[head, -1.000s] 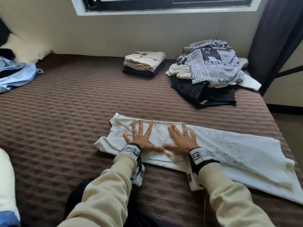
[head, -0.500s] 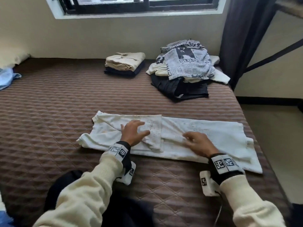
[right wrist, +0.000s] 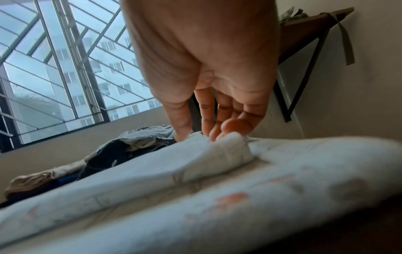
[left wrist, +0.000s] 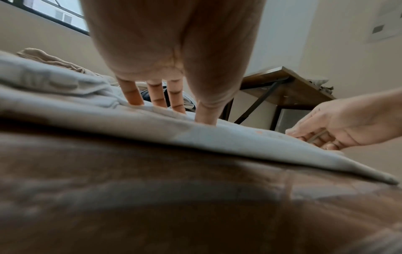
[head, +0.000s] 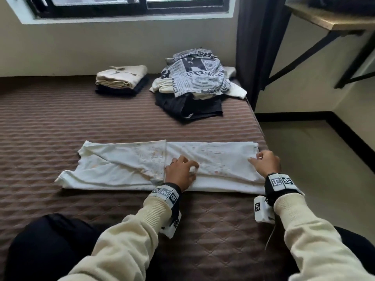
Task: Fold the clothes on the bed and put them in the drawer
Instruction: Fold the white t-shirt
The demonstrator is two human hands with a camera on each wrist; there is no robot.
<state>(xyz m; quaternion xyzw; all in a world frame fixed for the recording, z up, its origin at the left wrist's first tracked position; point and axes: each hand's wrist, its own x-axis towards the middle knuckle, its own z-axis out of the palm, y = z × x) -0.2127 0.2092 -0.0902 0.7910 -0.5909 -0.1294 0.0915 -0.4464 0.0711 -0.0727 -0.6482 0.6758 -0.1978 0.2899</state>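
A white garment (head: pixel 142 165) lies folded into a long strip across the near part of the brown quilted bed (head: pixel 60 122), running left to right, with its right end at the bed's right edge. The left hand (head: pixel 179 171) sits on the strip around its middle, just right of a vertical fold edge; in the left wrist view its fingers (left wrist: pixel 135 96) point down with the tips pressing into the cloth, bent rather than flat, and whether they have gathered any fabric cannot be told. The right hand (head: pixel 265 162) is at the strip's right end, where the right wrist view shows the thumb and fingers (right wrist: pixel 208 116) closed around a raised fold of the white fabric, pinching it up off the layer beneath. The two hands are well apart along the garment, both nearer its near edge than its far one. At the far side of the bed, by the wall under the window (head: pixel 129 7), sits a neat folded stack (head: pixel 121 80) of beige over dark clothes, and just to its right a loose pile (head: pixel 194 84) topped by a newspaper-print garment over dark fabric. A wall-mounted shelf (head: pixel 332 19) juts out at the upper right.
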